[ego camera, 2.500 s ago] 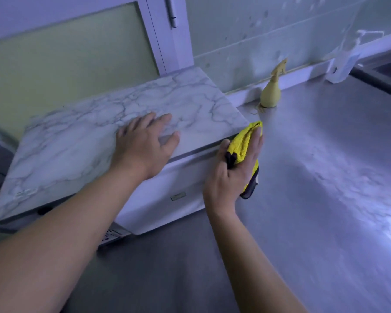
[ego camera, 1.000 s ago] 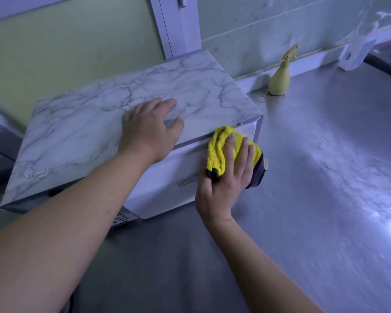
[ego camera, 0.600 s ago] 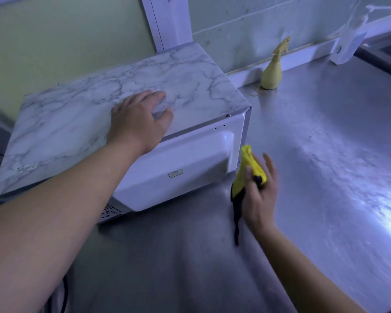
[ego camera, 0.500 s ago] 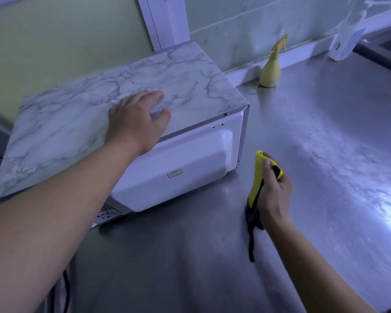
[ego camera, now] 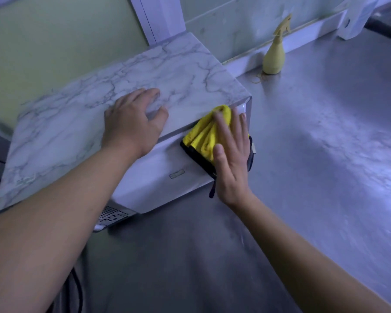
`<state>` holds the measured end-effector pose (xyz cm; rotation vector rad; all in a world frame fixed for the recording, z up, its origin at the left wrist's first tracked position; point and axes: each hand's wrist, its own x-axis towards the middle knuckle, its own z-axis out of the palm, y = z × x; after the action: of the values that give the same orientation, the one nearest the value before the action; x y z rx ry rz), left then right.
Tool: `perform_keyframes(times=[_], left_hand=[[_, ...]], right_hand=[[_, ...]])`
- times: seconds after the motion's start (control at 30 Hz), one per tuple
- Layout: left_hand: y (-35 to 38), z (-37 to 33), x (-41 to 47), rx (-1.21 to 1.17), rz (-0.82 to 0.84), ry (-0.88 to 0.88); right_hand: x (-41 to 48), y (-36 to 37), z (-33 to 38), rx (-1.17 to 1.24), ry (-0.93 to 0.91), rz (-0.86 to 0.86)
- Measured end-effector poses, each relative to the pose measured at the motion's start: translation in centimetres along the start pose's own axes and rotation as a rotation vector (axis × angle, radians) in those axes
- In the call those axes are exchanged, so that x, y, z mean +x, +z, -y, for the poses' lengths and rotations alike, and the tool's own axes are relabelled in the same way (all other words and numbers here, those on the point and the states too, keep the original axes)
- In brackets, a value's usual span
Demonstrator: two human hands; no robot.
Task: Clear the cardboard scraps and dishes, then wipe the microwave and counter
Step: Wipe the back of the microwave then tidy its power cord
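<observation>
The cloth (ego camera: 203, 134) is pressed against the front of the microwave (ego camera: 167, 184) beneath the right grip (ego camera: 231, 159), fingers straight and spread, evidently for wiping. The left grip (ego camera: 133, 125) is laid flat on top, probably to steady it on the desk (ego camera: 314, 154).

The bench (ego camera: 303, 177) is brushed metal with a dull sheen. The microwave (ego camera: 158, 177) has smooth white sides under a marble-patterned top (ego camera: 99, 102). The cloth (ego camera: 203, 136) is fuzzy yellow fabric. The spray bottle (ego camera: 273, 57) looks like matt plastic.
</observation>
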<state>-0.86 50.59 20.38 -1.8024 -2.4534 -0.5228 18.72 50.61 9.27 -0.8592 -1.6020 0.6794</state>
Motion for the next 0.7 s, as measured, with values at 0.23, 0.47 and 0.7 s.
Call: perform_keyframes(times=[0.23, 0.47, 0.7], left_hand=[[0.0, 0.1, 0.1, -0.003, 0.007, -0.003], [-0.2, -0.1, 0.0, -0.006, 0.016, -0.013], [0.1, -0.1, 0.1, -0.014, -0.013, -0.017]], right_hand=[[-0.2, 1.3, 0.4, -0.099, 0.220, -0.157], [-4.0, 4.9, -1.8, -0.342, -0.094, -0.191], [-6.5, 6.1, -6.9, 0.048, 0.231, -0.310]])
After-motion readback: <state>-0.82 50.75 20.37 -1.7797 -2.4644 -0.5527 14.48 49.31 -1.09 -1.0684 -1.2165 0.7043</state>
